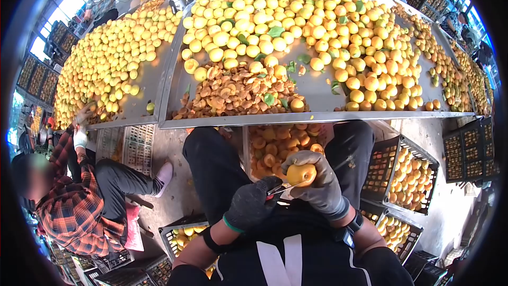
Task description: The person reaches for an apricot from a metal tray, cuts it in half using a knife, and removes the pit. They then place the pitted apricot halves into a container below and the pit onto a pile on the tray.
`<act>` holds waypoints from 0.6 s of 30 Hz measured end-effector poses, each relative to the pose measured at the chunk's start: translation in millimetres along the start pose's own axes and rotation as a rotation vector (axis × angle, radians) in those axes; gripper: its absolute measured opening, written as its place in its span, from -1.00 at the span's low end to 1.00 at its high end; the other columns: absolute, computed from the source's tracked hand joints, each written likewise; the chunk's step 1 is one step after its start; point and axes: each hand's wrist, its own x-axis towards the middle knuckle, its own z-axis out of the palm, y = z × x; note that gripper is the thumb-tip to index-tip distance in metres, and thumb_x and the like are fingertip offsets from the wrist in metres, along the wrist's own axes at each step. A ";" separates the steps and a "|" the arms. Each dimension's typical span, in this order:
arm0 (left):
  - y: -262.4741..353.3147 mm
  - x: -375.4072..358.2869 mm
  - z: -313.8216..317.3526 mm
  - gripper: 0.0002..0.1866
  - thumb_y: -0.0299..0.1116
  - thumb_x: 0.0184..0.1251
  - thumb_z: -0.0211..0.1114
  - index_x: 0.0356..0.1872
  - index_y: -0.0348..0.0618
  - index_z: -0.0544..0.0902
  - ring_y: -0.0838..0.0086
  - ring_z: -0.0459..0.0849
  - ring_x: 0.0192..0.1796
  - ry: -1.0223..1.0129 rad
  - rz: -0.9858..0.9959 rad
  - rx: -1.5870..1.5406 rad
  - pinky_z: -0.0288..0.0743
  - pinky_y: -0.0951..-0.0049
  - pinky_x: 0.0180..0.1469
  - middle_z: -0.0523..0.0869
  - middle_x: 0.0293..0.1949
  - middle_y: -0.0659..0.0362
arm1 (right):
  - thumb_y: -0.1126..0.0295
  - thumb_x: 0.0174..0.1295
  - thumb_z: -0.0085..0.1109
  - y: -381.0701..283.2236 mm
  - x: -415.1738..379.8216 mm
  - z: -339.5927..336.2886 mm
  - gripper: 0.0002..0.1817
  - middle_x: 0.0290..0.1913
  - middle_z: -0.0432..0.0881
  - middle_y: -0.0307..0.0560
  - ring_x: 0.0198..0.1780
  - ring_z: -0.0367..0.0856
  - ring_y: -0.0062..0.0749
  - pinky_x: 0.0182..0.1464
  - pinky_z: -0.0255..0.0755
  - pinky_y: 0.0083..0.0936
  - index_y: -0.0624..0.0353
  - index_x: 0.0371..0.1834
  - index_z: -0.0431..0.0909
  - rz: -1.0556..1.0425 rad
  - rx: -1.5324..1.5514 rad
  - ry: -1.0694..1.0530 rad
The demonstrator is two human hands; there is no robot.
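Observation:
Low in the centre of the head view, my left hand (248, 205), in a dark glove, is closed round a small red-handled cutting tool (273, 193). Its metal end touches a yellow-orange fruit (301, 175). My right hand (324, 190), in a grey glove, grips that fruit from behind and the right. Beneath and beyond my hands, a crate of orange fruit (280, 143) stands between my knees. Halved fruit or pits lie in a brown-orange heap (238, 94) on the metal table (317, 118), near its front edge, with whole yellow fruit around and behind it.
Black crates of fruit (410, 180) stand right of my legs, and another crate (185, 233) is at lower left. A person in a checked shirt (79, 206) sits at the left, one gloved hand by the table. Other people are at the far side.

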 end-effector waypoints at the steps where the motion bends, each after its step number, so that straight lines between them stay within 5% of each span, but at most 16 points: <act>1: -1.4 -0.8 1.4 -0.62 -0.36 0.11 0.35 -0.01 -0.17 0.59 0.08 0.70 -0.35 0.020 0.035 0.028 0.56 0.20 -0.33 0.71 -0.35 -0.02 | 0.63 -0.08 0.45 1.8 -0.5 1.2 -0.38 0.06 0.47 -0.13 0.15 0.46 -0.38 0.20 0.34 -0.43 0.10 0.08 0.38 -0.005 0.005 0.028; 3: -2.0 -2.2 3.3 -0.61 -0.37 0.10 0.35 0.00 -0.17 0.58 0.08 0.70 -0.36 0.023 0.030 0.048 0.56 0.20 -0.33 0.71 -0.36 -0.02 | 0.53 -0.06 0.50 3.4 -1.7 4.1 -0.38 0.04 0.47 -0.13 0.13 0.49 -0.34 0.18 0.36 -0.39 0.08 0.08 0.38 -0.010 0.010 0.054; 18: 0.9 6.8 3.9 -0.69 -0.44 0.11 0.30 -0.07 -0.16 0.58 0.04 0.69 -0.27 0.015 -0.093 -0.003 0.55 0.17 -0.26 0.70 -0.29 -0.04 | 0.72 0.00 0.30 6.9 -3.8 13.5 -0.40 0.16 0.41 -0.09 0.15 0.39 -0.48 0.20 0.31 -0.55 0.13 0.13 0.32 0.049 0.084 0.124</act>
